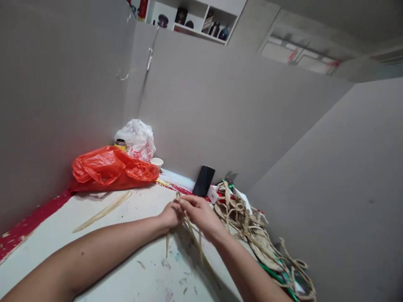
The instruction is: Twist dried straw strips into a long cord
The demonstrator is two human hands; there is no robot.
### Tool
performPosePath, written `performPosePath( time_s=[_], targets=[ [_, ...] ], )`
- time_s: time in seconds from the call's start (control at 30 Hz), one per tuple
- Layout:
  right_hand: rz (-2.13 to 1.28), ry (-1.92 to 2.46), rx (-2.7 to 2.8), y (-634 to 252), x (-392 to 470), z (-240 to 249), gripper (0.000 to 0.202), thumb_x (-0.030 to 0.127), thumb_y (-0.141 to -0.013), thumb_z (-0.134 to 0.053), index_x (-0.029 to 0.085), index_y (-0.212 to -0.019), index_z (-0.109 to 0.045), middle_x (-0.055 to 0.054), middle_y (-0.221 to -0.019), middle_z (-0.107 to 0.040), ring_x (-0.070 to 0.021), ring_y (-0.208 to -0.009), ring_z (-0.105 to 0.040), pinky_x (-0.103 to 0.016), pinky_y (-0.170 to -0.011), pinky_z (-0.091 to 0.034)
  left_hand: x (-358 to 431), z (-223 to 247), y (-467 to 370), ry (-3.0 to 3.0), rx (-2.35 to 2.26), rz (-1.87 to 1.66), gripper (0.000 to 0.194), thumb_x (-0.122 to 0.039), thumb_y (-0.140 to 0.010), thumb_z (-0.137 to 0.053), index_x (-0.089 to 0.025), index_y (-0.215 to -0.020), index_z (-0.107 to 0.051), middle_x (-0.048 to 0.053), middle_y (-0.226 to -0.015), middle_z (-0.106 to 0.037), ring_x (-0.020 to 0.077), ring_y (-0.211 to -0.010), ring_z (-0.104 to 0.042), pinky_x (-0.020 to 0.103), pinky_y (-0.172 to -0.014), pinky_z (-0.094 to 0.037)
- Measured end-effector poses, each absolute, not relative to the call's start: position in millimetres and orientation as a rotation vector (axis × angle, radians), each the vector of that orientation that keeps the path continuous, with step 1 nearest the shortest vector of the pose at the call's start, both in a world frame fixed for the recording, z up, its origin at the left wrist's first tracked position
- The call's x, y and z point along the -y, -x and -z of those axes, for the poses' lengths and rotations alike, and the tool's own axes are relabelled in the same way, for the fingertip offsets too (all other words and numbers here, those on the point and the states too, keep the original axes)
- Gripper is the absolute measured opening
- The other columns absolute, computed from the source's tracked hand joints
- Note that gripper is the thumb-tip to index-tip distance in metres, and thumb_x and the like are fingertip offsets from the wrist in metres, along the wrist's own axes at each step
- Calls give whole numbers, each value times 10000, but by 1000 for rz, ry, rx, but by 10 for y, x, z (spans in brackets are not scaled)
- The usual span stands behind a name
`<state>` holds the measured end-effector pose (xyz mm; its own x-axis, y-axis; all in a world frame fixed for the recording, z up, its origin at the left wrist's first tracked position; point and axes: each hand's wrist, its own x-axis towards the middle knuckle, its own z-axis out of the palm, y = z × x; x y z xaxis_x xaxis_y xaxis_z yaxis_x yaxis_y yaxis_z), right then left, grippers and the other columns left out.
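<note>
The held strands (194,238) and heaped rope (239,211) look fibrous and matt, the red bag (102,165) (crinkled plastic) glossy.

A person's left hand (172,214) and right hand (201,213) meet above a table (132,268), fibre strands (191,230) trailing below them. At left, a loose strip (103,212) lies before a front plastic bag (107,167), with a jar (120,144) and a rear plastic bag (137,136) behind. A cup (156,162) sits right of the bags, a smartphone (204,181) beyond the hands, and heaped braided rope (248,226) along the table's right side.
</note>
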<state>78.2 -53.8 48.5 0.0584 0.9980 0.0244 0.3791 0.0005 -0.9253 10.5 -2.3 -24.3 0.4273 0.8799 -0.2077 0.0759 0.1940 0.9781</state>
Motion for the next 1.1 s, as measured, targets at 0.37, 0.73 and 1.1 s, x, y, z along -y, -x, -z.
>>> performPosePath(
  time_s=[0.37, 0.73, 1.1],
  targets=[
    [-695, 1569, 1317, -1432, 639, 62, 135, 280, -621, -660, 160, -639, -602, -21, -642, -589, -152, -621, -511, -266, -602, -393, -123, 295, -4, -1258, -817, -480, 249, -399, -683, -616, -163, -685, -537, -95, -388, -361, 32, -290, -220, 203, -353, -95],
    [-709, 1588, 1408, -1517, 499, 283, 134, 285, -673, -596, 158, -645, -561, -5, -610, -561, -134, -558, -495, -245, -548, -386, -128, 267, -20, -1268, -813, -428, 232, -386, -684, -605, -174, -662, -514, -88, -413, -356, 35, -318, -222, 211, -363, -89],
    [-570, 1669, 1527, -1539, 453, 221, 106, 156, -660, -542, 184, -761, -520, 48, -573, -514, -101, -523, -470, -199, -499, -337, -91, 283, -41, -1393, -831, -486, 296, -400, -725, -566, -171, -564, -469, -74, -404, -349, 39, -327, -227, 229, -380, -106]
  ],
)
